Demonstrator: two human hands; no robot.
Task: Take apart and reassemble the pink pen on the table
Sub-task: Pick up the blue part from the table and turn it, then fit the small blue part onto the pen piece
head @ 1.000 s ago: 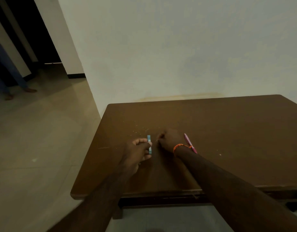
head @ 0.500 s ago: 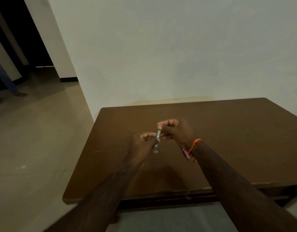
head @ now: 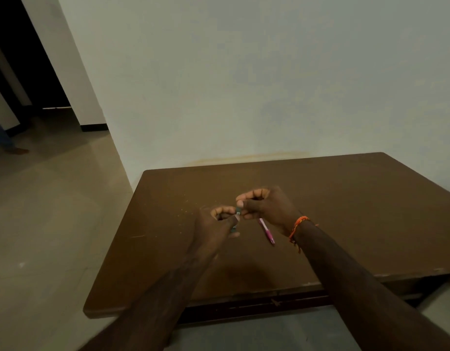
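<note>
The pink pen (head: pixel 266 230) lies slanted on the brown table (head: pixel 358 214), just under my right hand and apart from it. Above the tabletop, my left hand (head: pixel 216 226) is closed around a small blue pen part (head: pixel 237 212), most of which is hidden in the fist. My right hand (head: pixel 267 206), with an orange thread band at the wrist, pinches the upper end of that same blue part between thumb and fingers. The two hands touch at this part.
The table stands against a pale wall (head: pixel 269 84), and its near edge (head: pixel 218 304) is below my forearms. Small light specks (head: pixel 185 211) dot the tabletop left of my hands. Tiled floor (head: pixel 46 224) and a dark doorway (head: pixel 13 59) lie to the left.
Both hands rose from the tabletop and came together. My right hand left the table beside the pink pen and took the top of the blue part, which my left hand kept holding.
</note>
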